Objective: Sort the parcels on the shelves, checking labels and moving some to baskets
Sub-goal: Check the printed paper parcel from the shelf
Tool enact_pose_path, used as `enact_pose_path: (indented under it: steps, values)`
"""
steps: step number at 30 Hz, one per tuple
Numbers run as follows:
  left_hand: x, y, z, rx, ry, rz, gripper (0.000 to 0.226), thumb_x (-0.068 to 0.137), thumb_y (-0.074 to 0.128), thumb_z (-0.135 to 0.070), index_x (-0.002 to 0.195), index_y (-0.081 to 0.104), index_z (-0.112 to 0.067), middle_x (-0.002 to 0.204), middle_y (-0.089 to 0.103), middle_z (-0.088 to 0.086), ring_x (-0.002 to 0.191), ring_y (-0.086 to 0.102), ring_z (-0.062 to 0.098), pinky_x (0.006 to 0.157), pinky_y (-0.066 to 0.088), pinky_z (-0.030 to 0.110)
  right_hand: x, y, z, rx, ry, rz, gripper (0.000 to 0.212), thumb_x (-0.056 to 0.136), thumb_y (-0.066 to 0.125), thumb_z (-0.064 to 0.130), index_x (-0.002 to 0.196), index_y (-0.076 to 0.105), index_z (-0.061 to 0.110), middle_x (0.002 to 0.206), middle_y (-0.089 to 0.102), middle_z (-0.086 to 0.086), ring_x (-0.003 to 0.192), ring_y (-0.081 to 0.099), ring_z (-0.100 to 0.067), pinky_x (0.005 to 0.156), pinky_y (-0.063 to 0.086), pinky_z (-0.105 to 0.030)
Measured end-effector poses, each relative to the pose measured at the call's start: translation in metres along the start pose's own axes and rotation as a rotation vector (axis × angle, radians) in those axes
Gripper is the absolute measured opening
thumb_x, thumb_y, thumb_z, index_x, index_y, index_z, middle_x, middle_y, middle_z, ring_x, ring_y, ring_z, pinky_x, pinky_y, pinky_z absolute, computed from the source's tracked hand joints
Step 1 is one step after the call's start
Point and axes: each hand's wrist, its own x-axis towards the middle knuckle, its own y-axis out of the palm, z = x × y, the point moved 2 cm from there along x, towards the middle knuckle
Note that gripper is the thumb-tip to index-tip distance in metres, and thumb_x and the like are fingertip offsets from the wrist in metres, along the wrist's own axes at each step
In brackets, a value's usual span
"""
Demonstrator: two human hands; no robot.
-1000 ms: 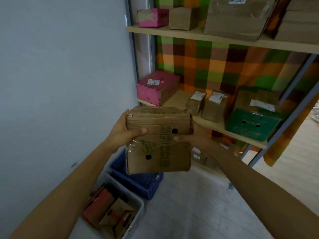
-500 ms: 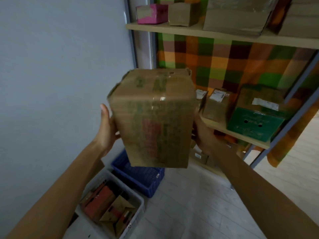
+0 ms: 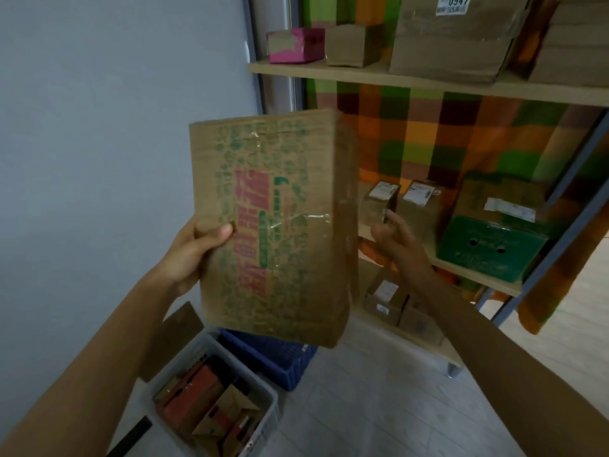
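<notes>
The box [image 3: 273,225] is up at centre frame, upright, with its green-and-red printed face to the camera. The left hand [image 3: 192,255] grips it from 9 o'clock, thumb pressed on the front face and fingers gone behind the left edge, out of sight. The right hand [image 3: 398,242] hangs at the box's 3 o'clock, just beside its right side, fingers loose and a little spread, holding nothing. Whether it touches the box, I cannot tell.

Below the box at 6 o'clock sits the blue basket [image 3: 283,361]. At 7 o'clock is the grey bin [image 3: 245,369], with packs [image 3: 197,397] inside. On the middle shelf [image 3: 478,275] a green box [image 3: 491,249] sits at 3 o'clock, with two labelled parcels [image 3: 418,209] just left of it. A pink box [image 3: 293,44] is at 12 o'clock on the top shelf [image 3: 395,79]. A checked cloth [image 3: 428,133] hangs behind.
</notes>
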Motion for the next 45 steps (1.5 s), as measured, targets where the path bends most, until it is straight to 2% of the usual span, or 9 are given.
enact_pose_path:
  steps: [2, 7, 10, 15, 23, 29, 38, 41, 45]
  values:
    - [-0.005, 0.004, 0.009, -0.05, -0.055, 0.038, 0.101, 0.046, 0.09, -0.063, 0.128, 0.057, -0.014, 0.117, 0.072, 0.007, 0.107, 0.07, 0.023, 0.077, 0.06, 0.034, -0.003, 0.005, -0.004, 0.048, 0.112, 0.158, 0.102, 0.06, 0.08, 0.069, 0.144, 0.047, 0.022, 0.143, 0.056, -0.003, 0.128, 0.057, -0.024, 0.106, 0.046, -0.044]
    - [0.002, 0.026, 0.024, 0.303, -0.013, -0.339, 0.046, 0.103, 0.045, -0.04, 0.145, 0.046, -0.02, 0.109, 0.064, -0.007, 0.093, 0.063, 0.016, 0.08, 0.051, 0.027, -0.007, 0.02, -0.022, 0.159, 0.189, -0.009, 0.065, 0.068, 0.079, 0.049, 0.124, 0.065, 0.02, 0.123, 0.07, -0.003, 0.107, 0.069, -0.02, 0.097, 0.054, -0.041]
    - [-0.009, 0.061, 0.027, 0.358, -0.064, -0.223, 0.049, 0.105, 0.029, -0.049, 0.146, 0.041, -0.025, 0.109, 0.056, -0.01, 0.094, 0.055, 0.015, 0.073, 0.048, 0.024, -0.012, 0.023, -0.036, 0.09, 0.232, -0.066, 0.059, 0.079, 0.077, 0.042, 0.129, 0.061, 0.016, 0.125, 0.067, -0.003, 0.102, 0.066, -0.018, 0.084, 0.053, -0.031]
    - [-0.02, 0.093, 0.045, 0.269, -0.182, -0.2, 0.113, 0.054, 0.08, -0.073, 0.147, 0.036, -0.026, 0.128, 0.057, -0.007, 0.109, 0.06, 0.015, 0.097, 0.05, 0.038, -0.017, 0.021, -0.036, -0.133, 0.124, -0.17, 0.065, 0.082, 0.074, 0.05, 0.138, 0.054, 0.023, 0.126, 0.06, 0.005, 0.106, 0.057, -0.015, 0.089, 0.047, -0.033]
    - [-0.023, 0.084, 0.045, -0.025, -0.19, -0.234, 0.085, 0.051, 0.086, -0.058, 0.125, 0.062, -0.022, 0.113, 0.074, 0.002, 0.104, 0.07, 0.025, 0.098, 0.052, 0.051, -0.012, -0.042, -0.033, 0.047, 0.046, -0.209, 0.031, 0.1, 0.052, 0.041, 0.116, 0.067, 0.018, 0.112, 0.07, -0.003, 0.108, 0.067, -0.027, 0.097, 0.053, -0.048]
    - [-0.041, 0.092, 0.053, -0.197, -0.283, -0.081, 0.081, 0.051, 0.085, -0.064, 0.116, 0.066, -0.02, 0.11, 0.075, 0.006, 0.104, 0.07, 0.026, 0.094, 0.051, 0.046, -0.001, -0.063, -0.038, 0.22, 0.359, 0.242, 0.079, 0.065, 0.079, 0.061, 0.126, 0.06, 0.014, 0.123, 0.069, -0.011, 0.108, 0.068, -0.028, 0.097, 0.05, -0.047]
    - [-0.023, 0.1, 0.043, 0.33, -0.07, -0.508, 0.067, 0.092, 0.047, -0.062, 0.145, 0.047, -0.021, 0.146, 0.05, 0.003, 0.129, 0.047, 0.017, 0.11, 0.036, 0.041, 0.02, -0.035, -0.047, 0.276, 0.309, 0.177, 0.064, 0.072, 0.081, 0.038, 0.131, 0.061, 0.02, 0.117, 0.073, -0.006, 0.105, 0.071, -0.029, 0.097, 0.054, -0.052]
    - [-0.008, 0.116, 0.036, 0.159, -0.164, -0.231, 0.068, 0.08, 0.058, -0.074, 0.13, 0.057, -0.028, 0.127, 0.064, -0.007, 0.108, 0.065, 0.009, 0.094, 0.052, 0.034, 0.03, -0.008, -0.053, 0.147, 0.211, 0.093, 0.051, 0.077, 0.084, 0.035, 0.123, 0.064, 0.026, 0.114, 0.073, 0.001, 0.102, 0.071, -0.021, 0.092, 0.057, -0.045]
    - [0.022, 0.078, 0.063, 0.167, -0.186, -0.356, 0.081, 0.044, 0.088, -0.061, 0.113, 0.066, -0.024, 0.105, 0.075, -0.003, 0.095, 0.073, 0.02, 0.09, 0.057, 0.048, 0.05, 0.03, -0.054, 0.073, 0.124, 0.073, 0.033, 0.081, 0.081, 0.031, 0.103, 0.058, 0.039, 0.102, 0.067, 0.014, 0.093, 0.066, -0.007, 0.074, 0.053, -0.022]
